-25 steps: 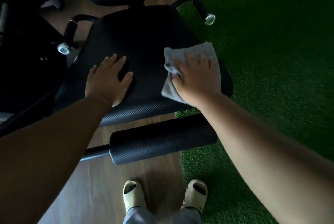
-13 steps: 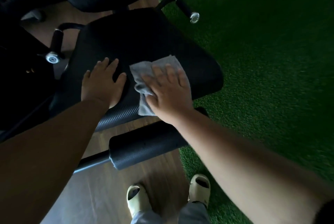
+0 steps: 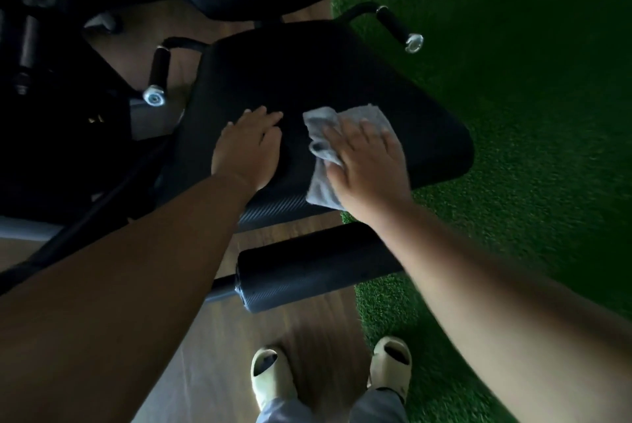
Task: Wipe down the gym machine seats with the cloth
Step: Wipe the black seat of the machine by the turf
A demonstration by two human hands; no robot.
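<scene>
At frame centre we are pressing the grey cloth [image 3: 345,135] onto the black seat [image 3: 307,80] under our flat, spread right hand [image 3: 369,163], our left hand [image 3: 248,149] lying open-palmed beside it.

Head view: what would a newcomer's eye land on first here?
The pale grey cloth under the right hand, pressed flat on the black seat near its front edge. Beside it, the left hand rests flat on the same seat. Bright green turf fills the right side.

The seat [image 3: 307,80] was matt black vinyl, ribbed along its front edge; the cloth [image 3: 355,118] looked soft grey terry; handle caps [image 3: 414,43] shone metallic.
</scene>
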